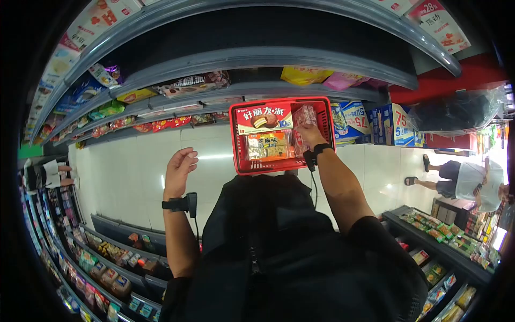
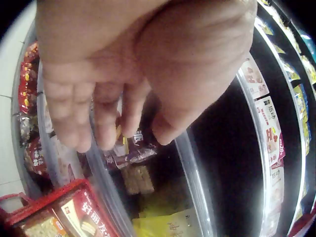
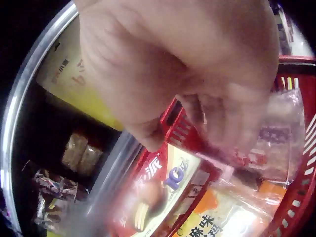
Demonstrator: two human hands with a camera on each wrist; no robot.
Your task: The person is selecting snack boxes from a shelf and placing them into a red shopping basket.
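Pinched between the fingers of the right hand [image 1: 310,134] is a clear packet of snacks [image 1: 303,119], held over the far right corner of the red basket [image 1: 238,140], low enough that its lower end seems to sit already among the goods inside. From the right wrist view the fingers [image 3: 217,123] curl round the packet's [image 3: 276,138] crinkled plastic, though glare off the wrapper makes it hard to say how firmly. A red box of pies [image 1: 264,118] lies flat along the far left of the basket and a yellow and orange packet [image 1: 268,145] lies flat nearer the person, so the free room is on the right, which likely explains where the hand holds its load. The left hand [image 1: 179,166] hangs in the air to the left of the basket, fingers loosely bent and holding nothing, apart from everything; its wrist camera looks past the fingers [image 2: 74,118] to a shelf [image 2: 192,163] with wrapped bars. Shelves of packets run along the far side of the aisle, above the white floor [image 1: 134,172].
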